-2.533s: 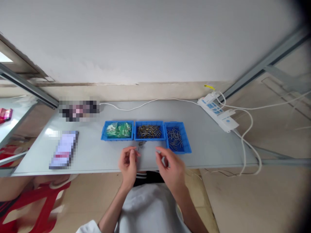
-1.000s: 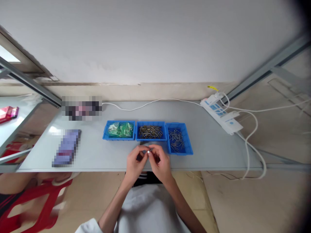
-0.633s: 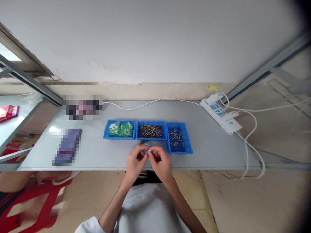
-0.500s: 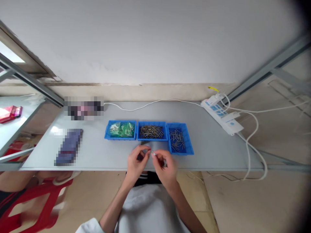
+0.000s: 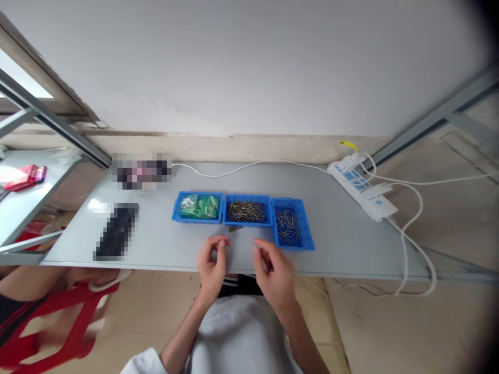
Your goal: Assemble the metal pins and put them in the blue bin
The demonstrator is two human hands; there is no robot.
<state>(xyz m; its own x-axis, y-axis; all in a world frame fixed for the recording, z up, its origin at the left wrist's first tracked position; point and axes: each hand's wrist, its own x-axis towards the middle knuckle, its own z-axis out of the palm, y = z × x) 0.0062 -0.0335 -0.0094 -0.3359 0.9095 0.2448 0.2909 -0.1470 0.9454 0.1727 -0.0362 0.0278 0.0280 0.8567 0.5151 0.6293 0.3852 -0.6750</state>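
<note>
My left hand (image 5: 212, 265) is closed in a pinch above the table's front edge. A thin dark sliver shows at its fingertips, too small to name. To its right, apart from it, my right hand (image 5: 275, 270) is slightly blurred, with thumb and forefinger curled together; what they hold, if anything, is hidden. Just beyond the hands, a few small metal pieces (image 5: 235, 228) lie on the table by the middle blue tray (image 5: 247, 225), which holds many brass-toned screws (image 5: 246, 211). The left blue tray (image 5: 197, 222) contains white plastic pieces and green bagging (image 5: 202, 206).
The right blue tray (image 5: 307, 228) holds silvery screws (image 5: 287, 227). A white power strip (image 5: 362, 189) with cables sits at the table's right. Pixelated items (image 5: 117, 231) lie on the left. Beside the table, a person's leg (image 5: 29, 285) rests by a red stool (image 5: 74, 324).
My hands have moved apart, the left toward the left and the right toward the right. The small white piece seen at my right fingertips no longer shows. The whole view has shifted slightly.
</note>
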